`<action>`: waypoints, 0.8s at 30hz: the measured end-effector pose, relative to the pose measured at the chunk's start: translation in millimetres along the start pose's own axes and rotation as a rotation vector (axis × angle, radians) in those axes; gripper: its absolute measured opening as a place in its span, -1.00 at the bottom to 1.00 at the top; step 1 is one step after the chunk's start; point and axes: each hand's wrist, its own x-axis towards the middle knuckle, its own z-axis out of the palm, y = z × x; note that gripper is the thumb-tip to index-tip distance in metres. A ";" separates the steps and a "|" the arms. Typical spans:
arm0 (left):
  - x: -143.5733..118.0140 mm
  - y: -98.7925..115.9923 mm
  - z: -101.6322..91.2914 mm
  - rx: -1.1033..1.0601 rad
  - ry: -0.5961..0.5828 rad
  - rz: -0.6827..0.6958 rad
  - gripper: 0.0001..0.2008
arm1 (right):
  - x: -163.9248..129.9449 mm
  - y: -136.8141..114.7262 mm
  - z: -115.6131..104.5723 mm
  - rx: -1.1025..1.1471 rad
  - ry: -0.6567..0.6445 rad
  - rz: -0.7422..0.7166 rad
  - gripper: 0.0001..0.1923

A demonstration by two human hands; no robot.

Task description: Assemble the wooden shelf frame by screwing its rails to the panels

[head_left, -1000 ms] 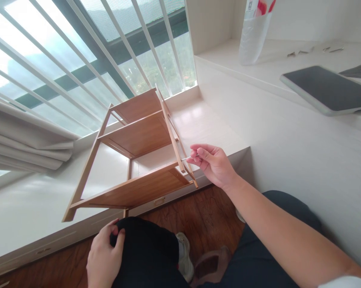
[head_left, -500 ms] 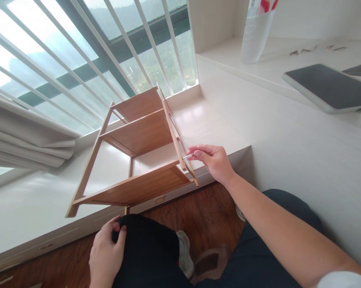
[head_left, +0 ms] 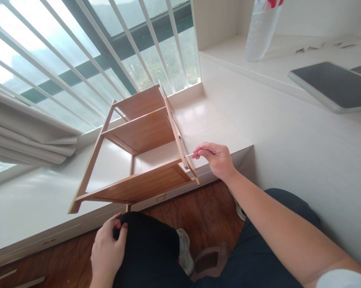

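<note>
I am pinching a thin metal key [head_left: 189,154] in my right hand [head_left: 214,158], fingertips closed narrowly on it. Its long axis is pointing toward nine o'clock, the tip meeting the side rail of the wooden shelf [head_left: 144,136] lying on the window ledge [head_left: 24,208]. My left hand [head_left: 108,250] is resting cupped on my knee [head_left: 147,240], at seven o'clock, well apart.

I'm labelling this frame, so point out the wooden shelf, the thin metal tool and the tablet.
wooden shelf [head_left: 141,134], head view, on the middle board.
thin metal tool [head_left: 189,155], head view, on its bare shaft.
tablet [head_left: 333,82], head view, on the dark screen.
</note>
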 end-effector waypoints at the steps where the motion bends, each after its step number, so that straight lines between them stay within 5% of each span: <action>1: -0.3 0.8 -0.5 -0.001 -0.006 -0.008 -0.71 | -0.1 0.3 0.1 -0.010 -0.001 -0.018 -0.80; 12: -0.4 -1.1 -0.6 -0.020 -0.035 -0.029 -0.71 | -1.7 4.9 -5.7 -0.131 -0.021 -0.180 -0.83; 24: -1.2 -4.9 2.7 -0.020 -0.004 0.008 -0.69 | -6.1 3.6 -8.9 -0.196 -0.055 -0.113 -0.78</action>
